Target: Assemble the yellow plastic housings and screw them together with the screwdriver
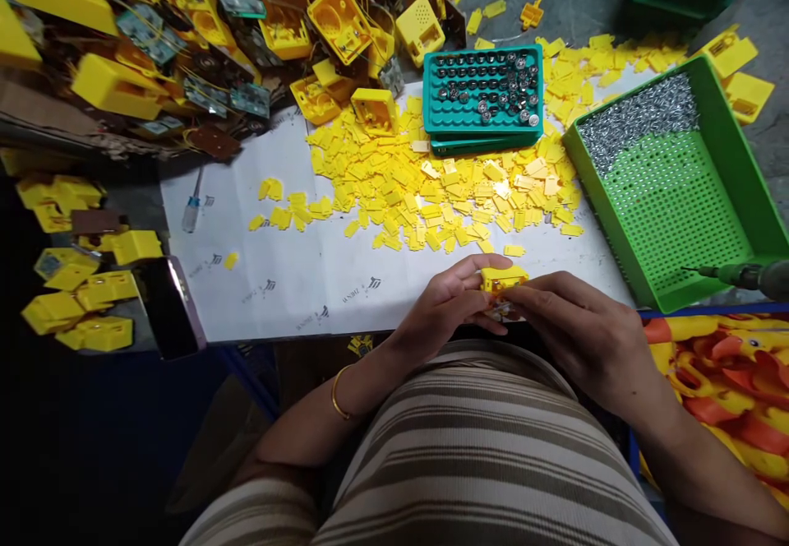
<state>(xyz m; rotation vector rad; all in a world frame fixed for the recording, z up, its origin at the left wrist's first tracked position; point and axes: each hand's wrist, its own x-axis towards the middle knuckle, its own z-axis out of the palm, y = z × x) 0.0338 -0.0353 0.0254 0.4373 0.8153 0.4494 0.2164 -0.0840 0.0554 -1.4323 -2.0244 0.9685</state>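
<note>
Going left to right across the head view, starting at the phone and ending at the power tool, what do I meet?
Phone, gold bracelet, left hand, small yellow box, right hand, power tool.

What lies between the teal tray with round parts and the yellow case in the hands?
In the head view, many small flat yellow pieces lie between the teal tray and the yellow case.

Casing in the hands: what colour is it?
The casing is yellow, seen best in the head view.
</note>
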